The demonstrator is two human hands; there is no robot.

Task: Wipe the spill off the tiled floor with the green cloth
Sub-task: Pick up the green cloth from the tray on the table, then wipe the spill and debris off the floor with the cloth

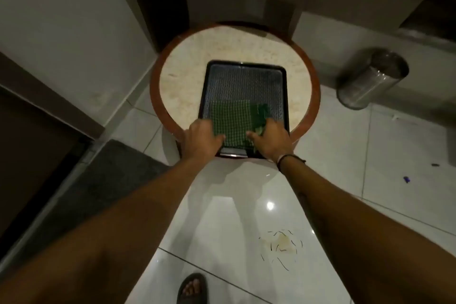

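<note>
A green checked cloth [232, 118] lies folded in the near part of a black tray [244, 81] on a round table [187, 66]. My left hand [202, 137] rests on the cloth's near left corner, fingers curled over it. On the cloth's right edge my right hand [269, 139] pinches a bunched darker green fold. The spill [281, 245], a yellowish puddle with thin dark strands, sits on the white tiled floor [222, 224] below my right forearm.
A steel bin [370, 79] stands on the floor to the right of the table. A dark mat [108, 180] lies at the left by a doorway. My sandalled foot [191, 289] is at the bottom edge. Small blue bits [406, 179] lie at the right.
</note>
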